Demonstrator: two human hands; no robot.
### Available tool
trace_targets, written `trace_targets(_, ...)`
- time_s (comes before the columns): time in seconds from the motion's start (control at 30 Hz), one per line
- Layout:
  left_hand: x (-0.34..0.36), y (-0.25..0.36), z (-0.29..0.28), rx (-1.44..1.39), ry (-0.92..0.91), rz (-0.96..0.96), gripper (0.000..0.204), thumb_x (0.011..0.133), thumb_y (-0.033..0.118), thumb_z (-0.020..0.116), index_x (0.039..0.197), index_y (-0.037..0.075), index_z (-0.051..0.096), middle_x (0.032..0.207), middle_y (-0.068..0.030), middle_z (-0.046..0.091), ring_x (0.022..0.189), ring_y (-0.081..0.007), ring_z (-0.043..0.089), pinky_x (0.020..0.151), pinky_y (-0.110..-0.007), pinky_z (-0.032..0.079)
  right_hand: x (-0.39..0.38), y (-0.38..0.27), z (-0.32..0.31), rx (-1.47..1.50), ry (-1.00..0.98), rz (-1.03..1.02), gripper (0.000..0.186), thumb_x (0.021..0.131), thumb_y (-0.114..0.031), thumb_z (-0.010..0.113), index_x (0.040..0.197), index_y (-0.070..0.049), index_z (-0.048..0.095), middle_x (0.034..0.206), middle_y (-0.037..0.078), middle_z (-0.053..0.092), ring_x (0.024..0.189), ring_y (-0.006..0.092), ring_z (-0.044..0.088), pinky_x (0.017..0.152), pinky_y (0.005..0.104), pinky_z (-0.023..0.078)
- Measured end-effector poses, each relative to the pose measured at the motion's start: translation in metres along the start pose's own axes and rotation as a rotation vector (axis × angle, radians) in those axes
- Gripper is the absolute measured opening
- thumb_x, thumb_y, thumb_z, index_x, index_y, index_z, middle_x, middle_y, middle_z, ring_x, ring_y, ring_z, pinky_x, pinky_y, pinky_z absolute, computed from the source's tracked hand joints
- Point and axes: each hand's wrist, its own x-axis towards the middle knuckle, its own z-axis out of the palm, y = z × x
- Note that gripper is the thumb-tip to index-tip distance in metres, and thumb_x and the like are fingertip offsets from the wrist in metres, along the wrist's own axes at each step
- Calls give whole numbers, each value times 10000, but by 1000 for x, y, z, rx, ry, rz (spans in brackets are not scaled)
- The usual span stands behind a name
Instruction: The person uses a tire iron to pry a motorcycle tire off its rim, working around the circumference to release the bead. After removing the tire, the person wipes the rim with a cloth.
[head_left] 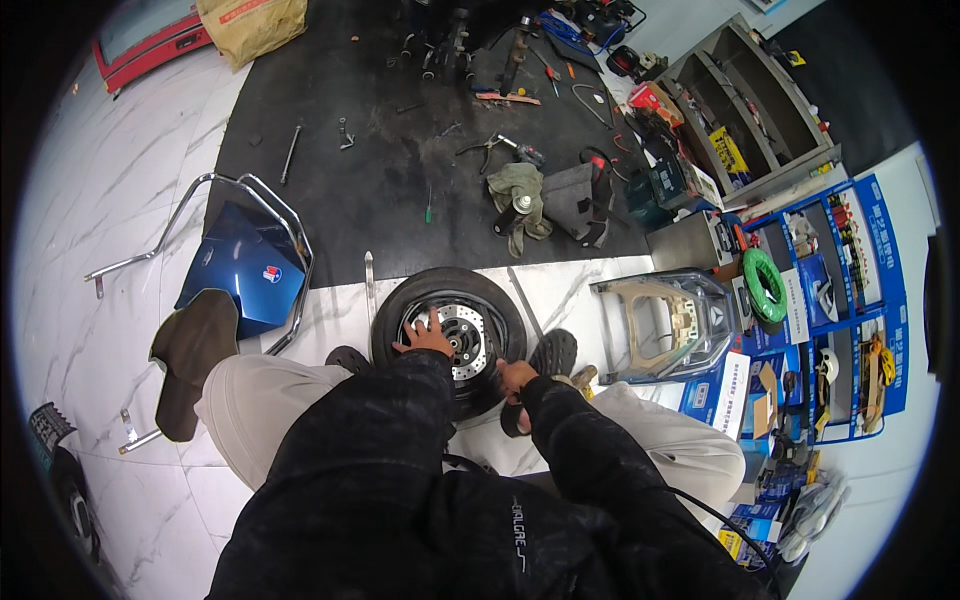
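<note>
Between my feet a small scooter wheel lies flat, its black tyre (395, 300) around a dark rim with a silver perforated brake disc (470, 368). My left hand (426, 336) rests with spread fingers on the rim, beside the disc. At the wheel's right near side, my right hand (515, 378) is closed against the tyre's edge. Whatever it grips is too small and hidden to name. A flat metal bar (370, 285) lies just beyond the tyre to the left, and a dark bar (524, 300) lies beyond it to the right.
A bent chrome tube frame (300, 235) and blue panel (245, 275) lie left. A scooter body part (665, 325) is at right, near shelves (850, 260). Scattered tools, including a wrench (291, 155) and green screwdriver (429, 210), lie on the black mat (330, 220).
</note>
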Motion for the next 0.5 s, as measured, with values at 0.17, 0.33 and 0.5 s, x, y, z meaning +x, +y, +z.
trace_targets(0.17,15,-3,20,165,150,116,1108,912,447,791,1816,189,204,1780,-169,378,1663,-461,261,1304,-715,172,9,0,3,-361,-74,-290,590,1156,-481,582,945,51,729,776,189,755,691,360,748,634,516,581)
trace_targets(0.33,14,-9,14,295,195,172,1061,946,529,748,1806,152,254,1755,-166,419,1667,-426,272,1308,-746,117,4,-14,6,-576,-133,-492,516,1187,-432,551,1062,39,719,817,154,761,723,331,747,666,492,604)
trace_targets(0.5,6,-11,-4,520,205,277,1064,996,684,661,1804,123,256,1776,-166,414,1717,-405,192,1343,-725,-17,33,-2,16,164,-285,-21,520,1202,-445,506,976,-7,672,759,129,639,659,319,661,649,497,609)
